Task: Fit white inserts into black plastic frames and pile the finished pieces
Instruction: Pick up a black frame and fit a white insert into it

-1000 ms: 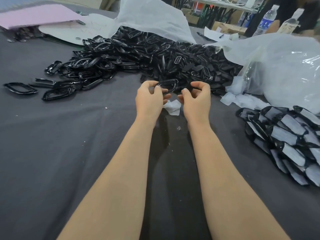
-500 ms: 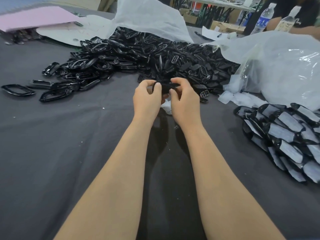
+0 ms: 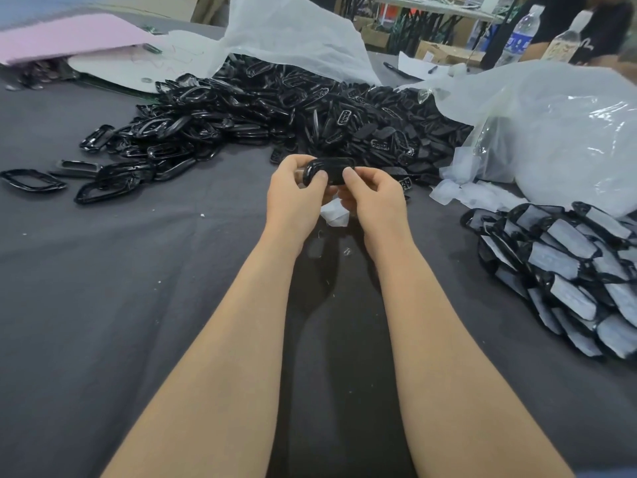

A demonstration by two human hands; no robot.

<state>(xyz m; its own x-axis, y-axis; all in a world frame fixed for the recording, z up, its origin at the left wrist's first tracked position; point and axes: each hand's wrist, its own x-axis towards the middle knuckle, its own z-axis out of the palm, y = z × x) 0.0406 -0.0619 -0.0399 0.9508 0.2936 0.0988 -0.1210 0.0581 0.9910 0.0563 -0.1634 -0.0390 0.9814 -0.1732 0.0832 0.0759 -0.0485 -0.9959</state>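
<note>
Frame [image 3: 329,171], black and perhaps already filled, is pinched between left hand [image 3: 293,200] and right hand [image 3: 375,201].

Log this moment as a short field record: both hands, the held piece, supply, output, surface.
left hand: grips black frame at its left end
right hand: pinches the same frame's right end
loose frames: heap beyond the hands
finished pile: on the right, white inserts showing
surface: dark cloth
</note>
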